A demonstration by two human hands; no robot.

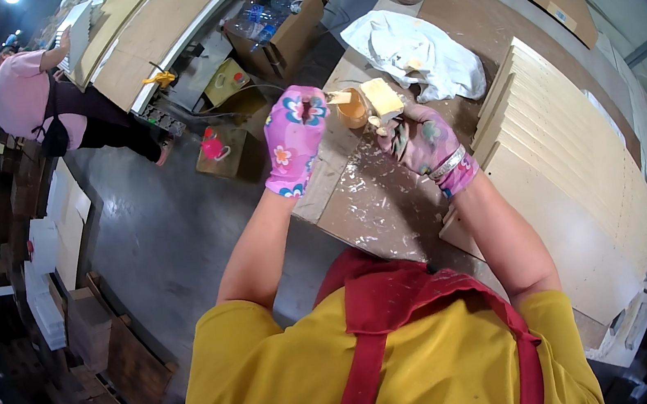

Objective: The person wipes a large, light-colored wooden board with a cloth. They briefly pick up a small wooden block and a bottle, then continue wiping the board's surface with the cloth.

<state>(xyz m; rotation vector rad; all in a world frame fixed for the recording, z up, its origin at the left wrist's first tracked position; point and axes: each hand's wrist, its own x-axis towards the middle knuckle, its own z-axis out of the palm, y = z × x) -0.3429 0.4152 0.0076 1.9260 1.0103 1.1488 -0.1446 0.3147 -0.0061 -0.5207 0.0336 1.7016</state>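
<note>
Both my hands wear pink gloves printed with flowers. My left hand [298,135] is closed and raised at the left edge of the workbench. A short, flat, tan stick-like piece [339,97] juts from its fingers, over an orange-brown cup [353,109]. My right hand [424,138], with its glove stained and worn at the fingers, grips a pale yellow sponge-like block [382,98] just right of the cup. Its fingertips are partly hidden under the block.
Fanned pale boards [559,169] are stacked to the right on the brown workbench [377,203], which carries white flecks. A white cloth [414,53] lies behind my hands. Across the floor, another person [37,106] stands at a table of panels [166,21]. A box of plastic bottles [279,30] sits nearby.
</note>
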